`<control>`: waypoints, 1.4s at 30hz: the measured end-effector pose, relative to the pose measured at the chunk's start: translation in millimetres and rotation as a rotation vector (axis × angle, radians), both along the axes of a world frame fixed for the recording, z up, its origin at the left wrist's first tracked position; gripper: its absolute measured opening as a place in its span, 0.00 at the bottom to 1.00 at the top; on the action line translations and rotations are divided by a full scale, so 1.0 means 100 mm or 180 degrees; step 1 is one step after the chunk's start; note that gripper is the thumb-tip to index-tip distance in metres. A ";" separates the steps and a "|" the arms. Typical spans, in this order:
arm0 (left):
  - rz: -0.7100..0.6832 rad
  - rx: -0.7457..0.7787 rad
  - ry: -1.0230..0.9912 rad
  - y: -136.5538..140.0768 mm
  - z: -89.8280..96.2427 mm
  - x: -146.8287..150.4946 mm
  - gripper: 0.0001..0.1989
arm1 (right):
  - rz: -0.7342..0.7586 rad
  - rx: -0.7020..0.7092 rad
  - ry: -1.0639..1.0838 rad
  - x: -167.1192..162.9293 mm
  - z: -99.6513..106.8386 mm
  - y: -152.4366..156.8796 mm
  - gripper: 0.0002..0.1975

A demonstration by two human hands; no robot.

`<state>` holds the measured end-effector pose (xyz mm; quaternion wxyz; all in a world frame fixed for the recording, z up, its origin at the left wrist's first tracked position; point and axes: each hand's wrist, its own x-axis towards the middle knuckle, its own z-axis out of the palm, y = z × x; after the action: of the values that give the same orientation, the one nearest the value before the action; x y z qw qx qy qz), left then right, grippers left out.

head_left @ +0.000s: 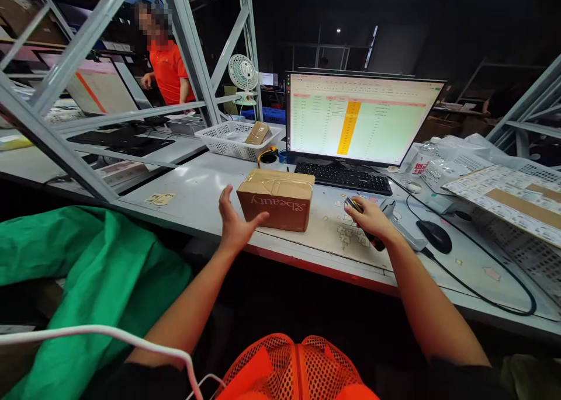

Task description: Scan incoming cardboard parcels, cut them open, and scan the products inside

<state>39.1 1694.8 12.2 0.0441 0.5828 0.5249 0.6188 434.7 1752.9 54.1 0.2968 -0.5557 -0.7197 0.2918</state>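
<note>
A brown cardboard box [277,204] sits on the desk in front of me, its top sealed with clear tape and its front printed with upside-down lettering. My left hand [236,225] is open at the box's left side, thumb and fingers spread; whether it touches the cardboard I cannot tell. To the right of the box, my right hand [370,218] is closed around a box cutter [354,205] with a dark body and some yellow near its front end. A grey handheld scanner [405,230] lies just beyond that hand, partly hidden by it.
Behind the box stand a monitor [359,120], a keyboard [344,179] and a white basket [232,146]. A mouse [433,236] and a looping black cable lie to the right. Green cloth [109,271] hangs at left. Beyond the metal frame [188,49] is a person [164,67] in orange.
</note>
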 end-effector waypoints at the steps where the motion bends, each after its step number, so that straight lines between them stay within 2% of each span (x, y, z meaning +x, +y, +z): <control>1: -0.0410 -0.0247 -0.0360 0.20 0.04 -0.12 0.70 | 0.0065 -0.0020 0.0064 -0.07 0.08 0.02 0.18; 2: -0.0804 -0.0539 -0.0597 0.36 0.06 -0.21 0.74 | 0.0147 -0.0042 0.0120 -0.15 0.16 0.05 0.18; 4: -0.1404 -0.1042 -0.0922 0.59 0.05 -0.32 0.73 | 0.0308 -0.0085 0.0176 -0.31 0.31 0.13 0.16; 7: -0.1730 -0.1455 -0.1256 0.67 -0.02 -0.38 0.64 | 0.0431 -0.0134 0.0142 -0.51 0.47 0.29 0.13; 11: -0.1860 -0.1659 -0.1372 0.65 -0.06 -0.42 0.53 | 0.0524 -0.0183 0.0144 -0.70 0.57 0.46 0.10; 15: -0.1886 -0.1761 -0.1261 0.67 -0.07 -0.47 0.53 | 0.0684 -0.0223 0.0160 -0.81 0.62 0.46 0.07; 19: -0.1730 -0.1723 -0.1143 0.69 -0.08 -0.48 0.53 | 0.0672 -0.0204 0.0181 -0.85 0.61 0.34 0.08; 24: -0.1597 -0.1838 -0.0944 0.67 -0.06 -0.46 0.55 | 0.0743 -0.0166 0.0430 -0.82 0.48 0.16 0.12; 30: -0.1715 -0.1831 -0.0970 0.66 -0.06 -0.44 0.54 | 0.0755 -0.0098 0.0393 -0.85 0.40 -0.18 0.18; 32: -0.1791 -0.1767 -0.0882 0.66 -0.08 -0.45 0.53 | 0.0747 0.0059 0.0132 -0.79 0.41 -0.27 0.21; 34: -0.1894 -0.1656 -0.0778 0.67 -0.09 -0.46 0.52 | 0.0542 0.0385 -0.0349 -0.70 0.49 -0.29 0.21; 36: -0.1999 -0.1527 -0.0701 0.67 -0.11 -0.47 0.51 | 0.0090 0.0812 -0.1056 -0.63 0.67 -0.25 0.21; 38: -0.2087 -0.1431 -0.0635 0.68 -0.12 -0.48 0.49 | -0.0232 0.1236 -0.1809 -0.70 0.95 -0.16 0.22; 40: -0.2174 -0.1376 -0.0604 0.68 -0.12 -0.49 0.50 | -0.0086 0.1571 -0.2457 -0.98 1.24 -0.06 0.22; 42: -0.2256 -0.1320 -0.0630 0.68 -0.12 -0.49 0.52 | 0.0460 0.1776 -0.2955 -1.42 1.48 0.01 0.21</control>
<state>-9.7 1762.6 0.3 0.4208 0.6438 0.3987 0.4995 292.6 1754.2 202.2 0.0633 -0.4754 -0.8615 -0.1666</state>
